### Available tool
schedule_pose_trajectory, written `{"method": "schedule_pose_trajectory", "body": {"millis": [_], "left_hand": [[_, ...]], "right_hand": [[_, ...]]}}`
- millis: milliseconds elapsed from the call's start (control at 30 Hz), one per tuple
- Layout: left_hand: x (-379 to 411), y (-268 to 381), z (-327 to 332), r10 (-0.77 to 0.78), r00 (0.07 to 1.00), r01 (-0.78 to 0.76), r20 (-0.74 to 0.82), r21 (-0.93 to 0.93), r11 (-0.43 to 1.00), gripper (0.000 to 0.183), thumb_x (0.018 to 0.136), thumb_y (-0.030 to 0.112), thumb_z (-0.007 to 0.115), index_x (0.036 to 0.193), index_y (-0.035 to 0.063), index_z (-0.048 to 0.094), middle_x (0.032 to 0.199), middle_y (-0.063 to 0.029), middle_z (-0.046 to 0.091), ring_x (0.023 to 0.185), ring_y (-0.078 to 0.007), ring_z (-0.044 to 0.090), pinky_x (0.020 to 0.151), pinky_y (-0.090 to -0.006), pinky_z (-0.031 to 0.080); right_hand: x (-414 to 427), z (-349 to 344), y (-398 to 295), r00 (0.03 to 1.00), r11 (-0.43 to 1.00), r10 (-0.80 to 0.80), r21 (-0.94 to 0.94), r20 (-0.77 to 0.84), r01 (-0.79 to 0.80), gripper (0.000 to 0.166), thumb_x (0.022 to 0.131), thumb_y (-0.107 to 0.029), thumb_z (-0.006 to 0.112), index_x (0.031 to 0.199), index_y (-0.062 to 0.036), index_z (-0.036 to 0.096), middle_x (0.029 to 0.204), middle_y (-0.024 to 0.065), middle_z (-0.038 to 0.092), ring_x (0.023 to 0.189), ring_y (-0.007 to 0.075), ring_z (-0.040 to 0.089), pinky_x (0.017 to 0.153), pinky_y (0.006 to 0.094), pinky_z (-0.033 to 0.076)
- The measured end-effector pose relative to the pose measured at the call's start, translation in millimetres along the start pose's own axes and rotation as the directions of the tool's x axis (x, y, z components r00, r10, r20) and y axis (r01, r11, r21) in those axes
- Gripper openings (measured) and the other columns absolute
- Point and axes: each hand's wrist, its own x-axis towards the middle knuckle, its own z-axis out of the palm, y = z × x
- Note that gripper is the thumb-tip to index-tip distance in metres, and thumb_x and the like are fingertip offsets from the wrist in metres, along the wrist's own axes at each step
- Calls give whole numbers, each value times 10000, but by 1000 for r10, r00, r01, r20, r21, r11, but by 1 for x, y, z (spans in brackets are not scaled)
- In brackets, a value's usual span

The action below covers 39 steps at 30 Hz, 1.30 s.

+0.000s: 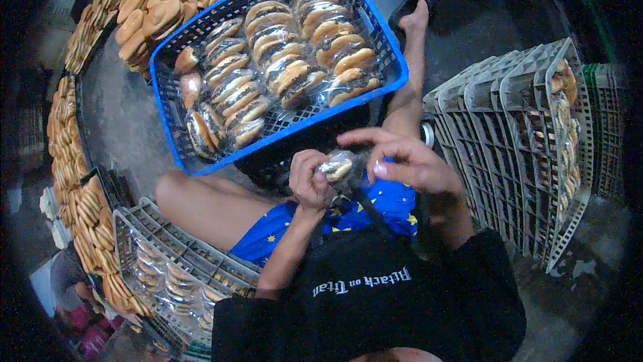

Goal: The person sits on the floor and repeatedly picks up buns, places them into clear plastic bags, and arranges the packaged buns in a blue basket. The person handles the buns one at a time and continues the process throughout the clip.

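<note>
Over my lap, my left hand (309, 179) grips a small filled bun (335, 166) in clear plastic by its left side. Just to the right of that bun is my right hand (409, 161), its index finger stretched out to the left and its fingers apart, with nothing seen in it. Beyond both hands stands a blue-rimmed plastic crate (296, 126). Rows of plastic-wrapped buns (281, 55) with a dark filling fill much of it. Two plain-looking buns (190, 89) lie along its left side.
Loose unwrapped buns (155, 5) are heaped behind the crate, and more buns (68, 141) line the far left. A grey crate (186, 241) of wrapped buns is beside my left leg. Another grey crate (502, 151) stands on its side at the right, holding buns.
</note>
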Motion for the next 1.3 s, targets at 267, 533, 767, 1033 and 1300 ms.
{"method": "schedule_pose_trajectory", "body": {"millis": [267, 533, 767, 1033, 1300], "left_hand": [[0, 9, -8, 191, 981, -192, -30, -68, 979, 341, 877, 305, 396, 758, 17, 533, 780, -138, 545, 678, -273, 542, 594, -353, 452], [-17, 11, -7, -82, 996, 76, -36, -153, 985, 285, 875, 246, 388, 775, 10, 514, 801, -168, 589, 670, -267, 577, 586, -340, 462], [47, -12, -9, -439, 855, 454, -275, -11, 891, 372, 899, 322, 390, 926, -33, 497, 883, -132, 557, 781, -191, 536, 695, -323, 429], [126, -58, -25, -159, 856, -47, 492, 382, 923, 603, 759, 262, 627, 1229, -18, 373, 1143, -232, 485, 1053, -335, 480, 905, -352, 362], [116, -85, -75, -400, 488, 180, 776, 359, 916, 378, 795, 197, 564, 1126, 23, 513, 1038, -178, 573, 958, -271, 549, 857, -355, 400]], "right_hand": [[17, 25, 23, 989, 908, 69, -402, -134, -118, 223, 779, -153, 581, 924, 16, 584, 1100, 191, 522, 1066, 236, 481, 885, 345, 374], [56, 10, 115, 882, 702, 469, -623, 41, -344, 433, 755, -213, 616, 1079, 51, 500, 992, 175, 582, 913, 195, 573, 779, 297, 455], [55, 26, 97, 962, 921, 217, -292, -167, -258, 611, 729, -198, 682, 1211, 27, 381, 1023, 152, 575, 920, 193, 555, 795, 303, 448], [41, -5, 129, 863, 973, 212, 13, -458, -232, 425, 791, -247, 610, 1103, 16, 492, 956, 131, 589, 849, 183, 575, 758, 295, 459], [74, 8, 127, 887, 982, 148, -38, -437, -183, 367, 784, -207, 606, 1066, 11, 517, 915, 119, 592, 798, 174, 577, 735, 290, 460]]}}
